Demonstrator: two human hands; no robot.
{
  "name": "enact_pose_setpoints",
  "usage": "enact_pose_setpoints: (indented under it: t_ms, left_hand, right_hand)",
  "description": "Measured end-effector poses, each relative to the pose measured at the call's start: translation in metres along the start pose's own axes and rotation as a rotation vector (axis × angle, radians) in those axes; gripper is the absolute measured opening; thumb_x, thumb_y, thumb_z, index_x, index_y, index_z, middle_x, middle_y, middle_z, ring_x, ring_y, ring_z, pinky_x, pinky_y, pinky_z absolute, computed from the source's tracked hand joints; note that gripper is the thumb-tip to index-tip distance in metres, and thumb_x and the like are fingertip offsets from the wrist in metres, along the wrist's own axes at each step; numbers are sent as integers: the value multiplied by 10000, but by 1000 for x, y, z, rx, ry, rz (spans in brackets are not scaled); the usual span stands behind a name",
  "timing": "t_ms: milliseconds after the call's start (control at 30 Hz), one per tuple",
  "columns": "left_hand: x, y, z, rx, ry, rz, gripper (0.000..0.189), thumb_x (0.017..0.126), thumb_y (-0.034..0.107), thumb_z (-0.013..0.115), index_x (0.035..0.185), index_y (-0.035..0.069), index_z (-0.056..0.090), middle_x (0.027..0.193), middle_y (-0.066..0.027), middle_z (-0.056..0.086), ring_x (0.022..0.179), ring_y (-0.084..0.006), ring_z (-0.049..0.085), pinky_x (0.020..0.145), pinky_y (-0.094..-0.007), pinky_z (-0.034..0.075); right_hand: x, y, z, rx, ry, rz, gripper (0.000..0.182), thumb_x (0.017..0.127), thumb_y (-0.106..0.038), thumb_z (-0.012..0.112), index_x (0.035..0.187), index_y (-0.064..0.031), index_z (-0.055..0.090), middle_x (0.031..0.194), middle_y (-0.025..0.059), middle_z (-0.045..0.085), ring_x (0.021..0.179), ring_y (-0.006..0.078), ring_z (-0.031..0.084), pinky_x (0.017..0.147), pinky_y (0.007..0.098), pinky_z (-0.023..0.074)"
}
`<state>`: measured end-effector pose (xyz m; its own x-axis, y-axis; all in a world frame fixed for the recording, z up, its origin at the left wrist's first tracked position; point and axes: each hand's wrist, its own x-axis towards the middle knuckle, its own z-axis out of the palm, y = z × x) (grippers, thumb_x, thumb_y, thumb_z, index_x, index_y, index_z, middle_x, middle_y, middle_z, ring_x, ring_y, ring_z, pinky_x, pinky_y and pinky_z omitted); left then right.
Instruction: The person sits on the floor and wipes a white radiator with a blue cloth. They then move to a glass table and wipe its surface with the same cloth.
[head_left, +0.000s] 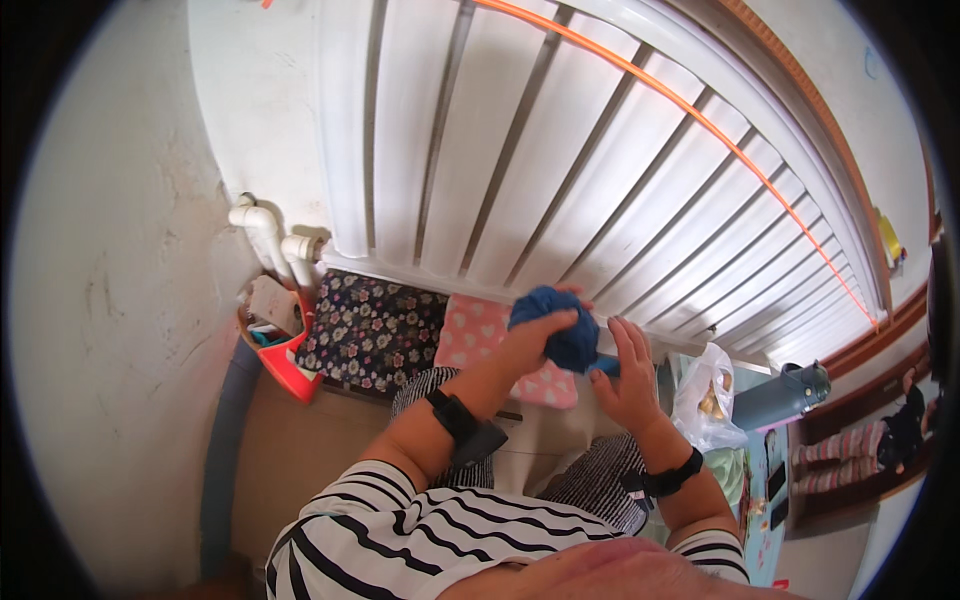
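Observation:
My left hand grips a bunched dark blue cloth, its thumb across the front and fingertips showing behind. To the right of the bundle, my right hand is held up with fingers apart and palm toward the cloth. A smaller bright blue piece shows by the right thumb; whether it belongs to the cloth I cannot tell. Both hands are in front of the lower edge of a white panel radiator. Below the cloth lies a pink fabric with white hearts.
A dark floral cushion lies left of the pink fabric. White pipes rise above a red bin holding odds and ends. An orange cord crosses the radiator. At right are a plastic bag, a dark flask and another person.

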<state>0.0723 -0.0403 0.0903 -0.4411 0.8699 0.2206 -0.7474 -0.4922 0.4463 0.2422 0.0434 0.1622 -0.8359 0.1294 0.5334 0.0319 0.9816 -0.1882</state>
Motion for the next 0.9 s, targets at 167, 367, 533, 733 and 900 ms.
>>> enact_pose_setpoints:
  t_ms: [167, 367, 533, 733, 900]
  left_hand:
    - [16, 108, 37, 530, 210, 899, 299, 924, 29, 615, 1219, 53, 569, 1043, 20, 589, 948, -80, 561, 837, -241, 482]
    - [40, 310, 92, 1275, 443, 1807, 502, 915, 174, 677, 1329, 35, 430, 1165, -80, 543, 1068, -145, 522, 950, -294, 422]
    - [59, 350, 38, 2078, 562, 1903, 613, 805, 64, 691, 1338, -24, 402, 1249, -223, 498, 1140, -371, 500, 1015, -430, 383]
    - [-1, 254, -84, 1679, 727, 1378, 423, 845, -8, 593, 1259, 61, 537, 1208, -111, 473, 1113, -209, 478, 962, -319, 424]
    - [-42, 245, -157, 1672, 713, 1143, 380, 900, 111, 643, 1225, -16, 493, 1071, -106, 636, 1021, -207, 604, 926, -304, 456]
  right_hand:
    - [-48, 27, 27, 196, -194, 138, 488, 858, -110, 587, 1322, 2, 486, 1158, 219, 580, 1014, 362, 594, 888, 413, 485]
    - [-65, 29, 39, 355, -240, 278, 438, 847, -34, 608, 1280, -27, 538, 1042, 159, 637, 838, 250, 651, 696, 317, 541]
    - [-77, 36, 62, 425, -234, 318, 402, 837, 2, 611, 1236, -31, 569, 1002, 138, 650, 793, 224, 657, 654, 303, 542]
    - [-81, 40, 75, 451, -211, 327, 311, 841, -34, 630, 1151, -41, 607, 942, 158, 652, 756, 283, 663, 652, 355, 540]
    - [-90, 57, 89, 384, -214, 342, 242, 830, -58, 631, 1069, -30, 652, 879, 171, 662, 749, 307, 665, 663, 370, 534]
